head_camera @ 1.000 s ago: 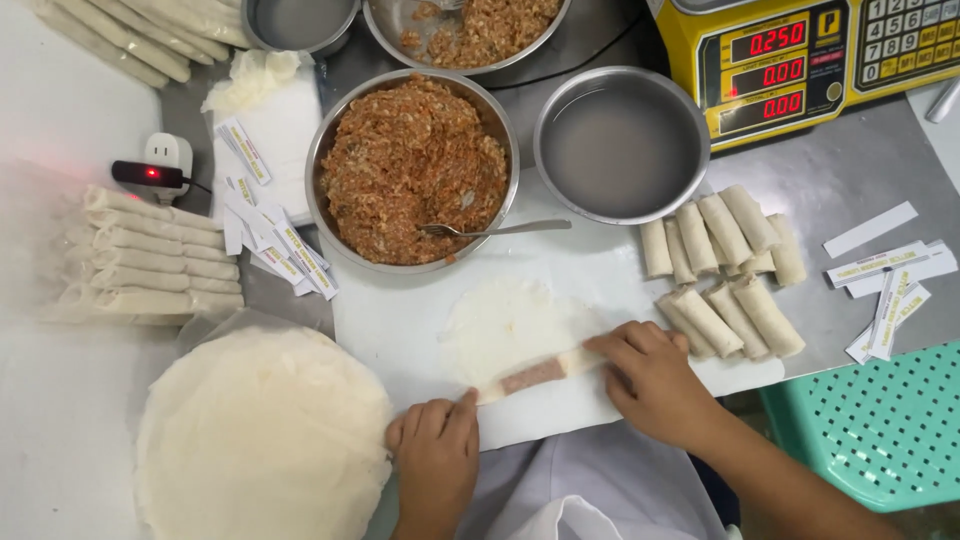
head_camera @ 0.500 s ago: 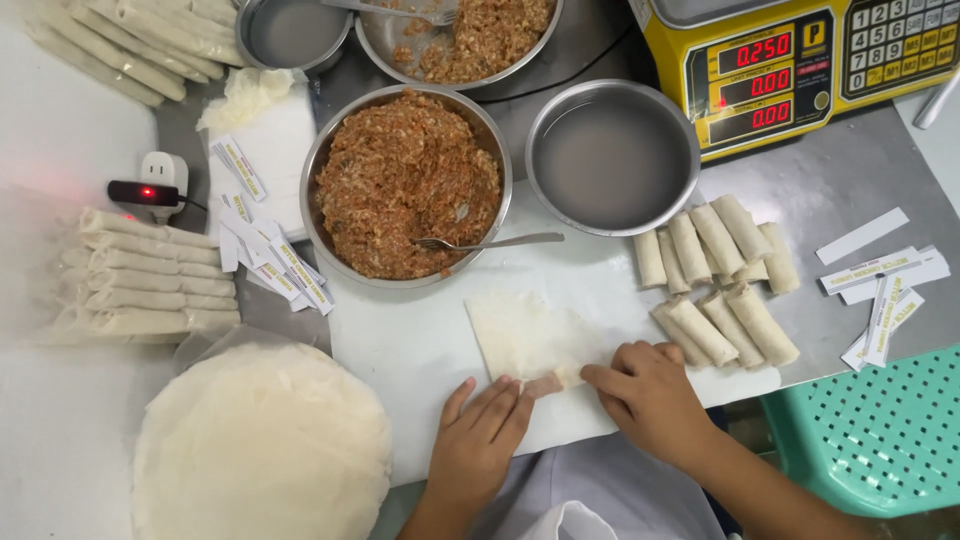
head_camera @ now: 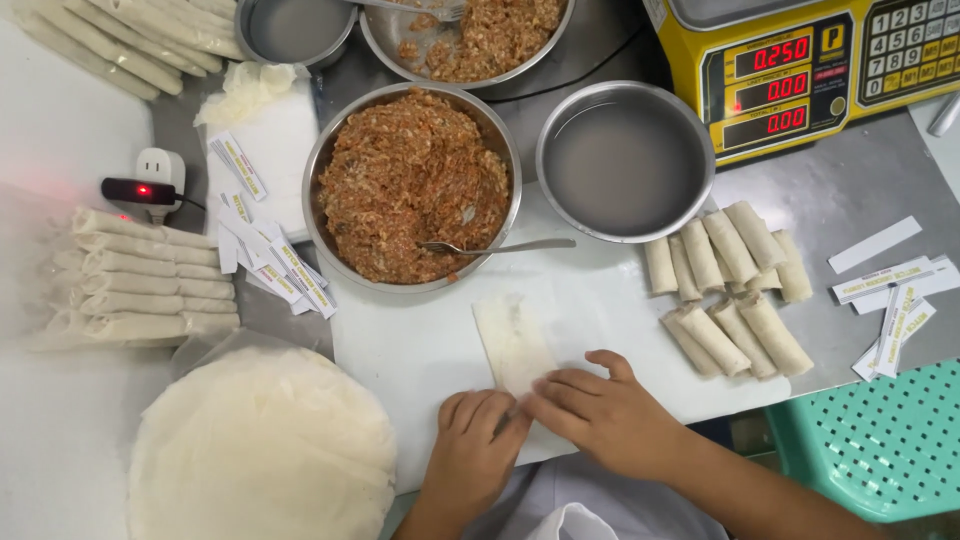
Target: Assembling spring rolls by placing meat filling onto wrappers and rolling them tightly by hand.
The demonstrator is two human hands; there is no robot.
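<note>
A thin pale wrapper (head_camera: pixel 512 340) lies folded into a narrow strip on the white cutting board (head_camera: pixel 400 350). My left hand (head_camera: pixel 478 445) and my right hand (head_camera: pixel 600 410) press down side by side on its near end, fingers flat over the rolled part. What is inside the wrapper is hidden. Just beyond stands a steel bowl of reddish minced filling (head_camera: pixel 412 185) with a fork (head_camera: pixel 500 246) resting in it. A pile of finished rolls (head_camera: pixel 725 285) lies to the right.
A stack of round wrappers (head_camera: pixel 260 450) sits at lower left. Bagged rolls (head_camera: pixel 145 275) and paper labels (head_camera: pixel 270 265) lie left. An empty-looking steel bowl (head_camera: pixel 625 160), a yellow scale (head_camera: pixel 800 60) and a green plastic stool (head_camera: pixel 880 440) are on the right.
The round wrapper with a line of filling has been folded into a narrow strip. Both hands have come together at its near end.
</note>
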